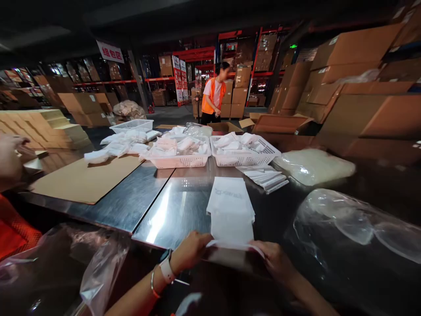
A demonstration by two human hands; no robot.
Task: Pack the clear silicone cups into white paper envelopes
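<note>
Gripping white bag point(232, 228), left hand point(190, 251), right hand point(274, 259), steel table point(174, 206)

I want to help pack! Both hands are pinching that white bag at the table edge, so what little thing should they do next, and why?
Probably pull the white bag open at its near edge. The left hand and right hand each pinch that edge, and it lies flat on the steel table, on another white piece.

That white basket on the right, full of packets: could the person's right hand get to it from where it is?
Probably yes. The right hand pinches a white bag at the table's near edge, so it is occupied, but only flat bags and bare steel lie between it and the white basket.
</note>
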